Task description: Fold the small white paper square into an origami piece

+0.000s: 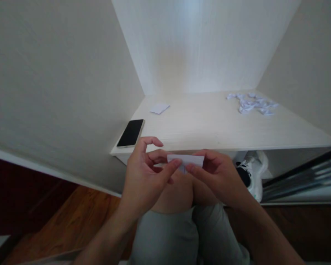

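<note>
And here it is, a slip of white paper (188, 159) up in the air, right between the two hands, over the person's knees (179, 191) and seen just below the front edge of the white shelf (193, 129). The left hand (143, 171) has it by one end, thumb flat on the near face, fingers tucked behind: a real pinch. The right hand (223, 176) matches it at the other end, thumb in front, fingers bent behind. Clamped on both sides!

What does good handling call for here? Level ends, I'd say, the top edge kept straight, and even pressure from both thumbs, working outward from the middle so the paper doesn't skew or buckle. A faint line runs down between the thumbs; crease or edge, I can't tell. Light grip, or a slip this small could crumple.

Now look at the pose: arms coming up from below, wrists angled inward, thumb tips near each other yet apart. On the left, one upper finger arches clear of the paper, pressing nothing.

Around them, a phone (131, 133) lies at the shelf's front left corner, a small paper piece (160, 108) sits behind it toward the back, and a heap of crumpled paper strips (253, 104) spreads near the back right corner.
</note>
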The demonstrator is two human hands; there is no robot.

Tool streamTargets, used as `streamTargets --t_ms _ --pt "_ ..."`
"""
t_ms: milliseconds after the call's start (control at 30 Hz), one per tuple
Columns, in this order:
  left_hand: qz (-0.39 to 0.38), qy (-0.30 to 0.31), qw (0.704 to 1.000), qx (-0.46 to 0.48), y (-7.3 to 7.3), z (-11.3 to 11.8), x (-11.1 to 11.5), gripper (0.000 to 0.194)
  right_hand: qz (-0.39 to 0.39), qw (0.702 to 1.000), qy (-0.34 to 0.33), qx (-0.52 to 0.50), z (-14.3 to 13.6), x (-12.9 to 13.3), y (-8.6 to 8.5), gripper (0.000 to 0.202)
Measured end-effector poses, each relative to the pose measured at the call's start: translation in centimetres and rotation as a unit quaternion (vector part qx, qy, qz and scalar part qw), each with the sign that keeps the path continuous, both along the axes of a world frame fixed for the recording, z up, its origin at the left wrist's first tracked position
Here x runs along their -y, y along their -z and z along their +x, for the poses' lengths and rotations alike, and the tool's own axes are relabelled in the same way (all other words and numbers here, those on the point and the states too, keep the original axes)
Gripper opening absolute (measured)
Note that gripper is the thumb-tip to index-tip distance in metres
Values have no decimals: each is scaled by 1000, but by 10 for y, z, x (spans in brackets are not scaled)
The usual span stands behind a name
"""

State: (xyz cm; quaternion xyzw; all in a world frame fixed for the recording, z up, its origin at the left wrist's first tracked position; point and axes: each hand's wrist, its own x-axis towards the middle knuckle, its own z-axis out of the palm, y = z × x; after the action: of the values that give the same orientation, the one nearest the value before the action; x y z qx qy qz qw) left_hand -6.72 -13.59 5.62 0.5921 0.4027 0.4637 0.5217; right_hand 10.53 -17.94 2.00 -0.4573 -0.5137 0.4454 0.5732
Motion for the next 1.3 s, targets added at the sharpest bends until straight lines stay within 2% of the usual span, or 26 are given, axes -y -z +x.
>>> streamTargets --t_ms 167,367,567,667,733,800,833,900,967,1033,1100,1200,1300 --pt "-32 22 999 12 -4 -2 -1 63 -7 1000 -30 2 9 -1 -2 12" --pt "-69 68 995 25 -3 0 -6 66 8 999 15 32 5 -3 -12 11" --pt "-54 72 996 19 -11 1 -8 72 10 996 30 79 8 -2 -17 16" --pt "-38 39 998 15 -17 -21 -26 76 11 993 88 73 27 -1 -14 18" --pt "-21 -49 998 24 -19 -41 -38 71 9 988 142 52 43 1 -10 21" --pt "-2 -102 994 32 -19 -55 -45 63 4 987 161 28 53 3 -8 23" --pt "10 -96 995 32 -17 -57 -44 59 -1 988 156 21 55 5 -7 24" --pt "41 -44 998 36 -11 -50 -34 49 -9 991 130 22 49 6 -8 24" --pt "71 35 997 15 -5 -34 -17 34 -5 994 102 33 37 7 -11 23" --pt "110 71 991 -22 -1 -17 -2 21 9 996 83 43 25 8 -15 22" --pt "141 85 985 -45 -1 -6 9 15 29 996 75 47 16 10 -18 19" --pt "169 81 981 -49 -5 0 15 4 79 993 85 24 8 14 -19 13" --pt "161 75 983 -34 -10 -2 17 5 137 985 102 -22 2 19 -17 32"
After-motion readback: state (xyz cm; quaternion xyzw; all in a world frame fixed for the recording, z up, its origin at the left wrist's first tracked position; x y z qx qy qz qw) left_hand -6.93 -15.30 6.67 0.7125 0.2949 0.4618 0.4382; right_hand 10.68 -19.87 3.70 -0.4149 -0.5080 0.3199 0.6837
